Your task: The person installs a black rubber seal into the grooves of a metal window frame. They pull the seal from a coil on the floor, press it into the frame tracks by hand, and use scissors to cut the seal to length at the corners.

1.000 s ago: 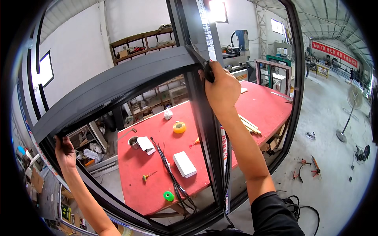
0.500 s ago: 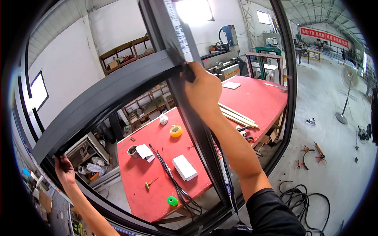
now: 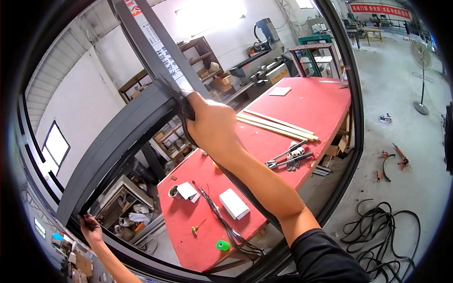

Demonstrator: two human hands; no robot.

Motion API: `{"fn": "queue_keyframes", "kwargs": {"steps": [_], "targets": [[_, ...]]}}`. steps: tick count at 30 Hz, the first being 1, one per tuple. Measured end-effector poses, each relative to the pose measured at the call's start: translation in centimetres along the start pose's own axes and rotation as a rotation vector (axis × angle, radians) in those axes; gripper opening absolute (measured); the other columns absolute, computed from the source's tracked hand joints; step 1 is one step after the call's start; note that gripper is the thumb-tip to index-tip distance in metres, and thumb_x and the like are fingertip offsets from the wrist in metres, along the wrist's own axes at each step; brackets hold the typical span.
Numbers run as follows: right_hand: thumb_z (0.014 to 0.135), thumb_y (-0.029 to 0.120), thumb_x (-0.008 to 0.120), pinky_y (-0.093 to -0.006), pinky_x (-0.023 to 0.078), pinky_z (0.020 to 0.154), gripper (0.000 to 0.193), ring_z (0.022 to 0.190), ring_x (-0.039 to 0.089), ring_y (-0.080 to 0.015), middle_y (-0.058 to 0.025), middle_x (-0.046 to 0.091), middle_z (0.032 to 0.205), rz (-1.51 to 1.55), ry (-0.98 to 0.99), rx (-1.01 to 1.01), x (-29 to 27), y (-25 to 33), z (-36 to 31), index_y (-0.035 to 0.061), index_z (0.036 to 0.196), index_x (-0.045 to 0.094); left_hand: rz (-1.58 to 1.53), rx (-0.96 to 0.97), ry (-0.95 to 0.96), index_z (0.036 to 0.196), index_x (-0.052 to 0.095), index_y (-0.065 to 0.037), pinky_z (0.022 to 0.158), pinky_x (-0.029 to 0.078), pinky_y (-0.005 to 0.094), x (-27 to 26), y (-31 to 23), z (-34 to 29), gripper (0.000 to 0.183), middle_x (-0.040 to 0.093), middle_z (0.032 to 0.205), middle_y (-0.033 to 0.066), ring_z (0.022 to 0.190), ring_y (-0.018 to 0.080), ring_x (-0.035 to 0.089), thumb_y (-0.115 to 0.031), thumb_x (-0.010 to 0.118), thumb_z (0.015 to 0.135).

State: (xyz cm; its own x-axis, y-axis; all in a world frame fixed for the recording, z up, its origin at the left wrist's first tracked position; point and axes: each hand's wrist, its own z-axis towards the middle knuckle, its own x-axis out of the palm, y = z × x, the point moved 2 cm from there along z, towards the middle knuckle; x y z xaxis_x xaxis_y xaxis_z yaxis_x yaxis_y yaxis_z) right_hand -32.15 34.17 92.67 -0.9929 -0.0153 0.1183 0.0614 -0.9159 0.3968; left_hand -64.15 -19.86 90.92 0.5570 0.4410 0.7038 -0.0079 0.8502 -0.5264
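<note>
The right grip (image 3: 211, 125) partly hides a dark tool (image 3: 187, 109)

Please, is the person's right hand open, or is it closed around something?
Closed: the right hand is curled around a black-handled tool; blur hides which kind.

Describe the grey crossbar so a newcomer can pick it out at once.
Find the large dark frame in front of the red table. In its left part, the grey crossbar slants up from the left hand to the right hand. The upright it meets carries a white strip; the crossbar shows none.
</note>
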Motion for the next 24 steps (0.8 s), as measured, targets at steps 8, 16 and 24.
{"fn": "queue_keyframes", "kwargs": {"steps": [8, 16, 24], "targets": [[0.07, 0.018, 0.067, -0.0394, 0.043, 0.049, 0.022, 0.054, 0.058, -0.0302, -0.0105, 0.054, 0.057, 0.06, 0.027, 0.024, -0.1, -0.6, -0.4, 0.0081, 0.085, 0.054, -0.018, -0.074, -0.018, 0.108, 0.057, 0.007, 0.064, 0.051, 0.0237, -0.1, -1.1, -0.3, 0.027, 0.064, 0.094, 0.0149, 0.077, 0.017, 0.06, -0.014, 0.06, 0.091], [0.067, 0.016, 0.068, -0.0385, 0.042, 0.048, 0.024, 0.052, 0.056, -0.0288, -0.0106, 0.052, 0.056, 0.067, -0.02, 0.004, 0.0, -0.6, -0.4, 0.0068, 0.081, 0.051, -0.023, -0.034, -0.07, 0.106, 0.058, 0.008, 0.062, 0.051, 0.0234, 0.2, -0.8, -0.8, 0.026, 0.064, 0.092, 0.015, 0.073, 0.0174, 0.059, -0.013, 0.059, 0.091], [0.067, 0.013, 0.067, -0.0398, 0.042, 0.048, 0.023, 0.052, 0.056, -0.03, -0.0112, 0.052, 0.057, 0.095, -0.015, 0.008, -0.1, -0.6, -0.3, 0.0061, 0.081, 0.051, -0.058, -0.043, -0.11, 0.104, 0.058, 0.007, 0.062, 0.051, 0.0238, 0.2, -0.6, -0.7, 0.025, 0.063, 0.088, 0.0134, 0.071, 0.0171, 0.059, -0.015, 0.059, 0.091]]}}
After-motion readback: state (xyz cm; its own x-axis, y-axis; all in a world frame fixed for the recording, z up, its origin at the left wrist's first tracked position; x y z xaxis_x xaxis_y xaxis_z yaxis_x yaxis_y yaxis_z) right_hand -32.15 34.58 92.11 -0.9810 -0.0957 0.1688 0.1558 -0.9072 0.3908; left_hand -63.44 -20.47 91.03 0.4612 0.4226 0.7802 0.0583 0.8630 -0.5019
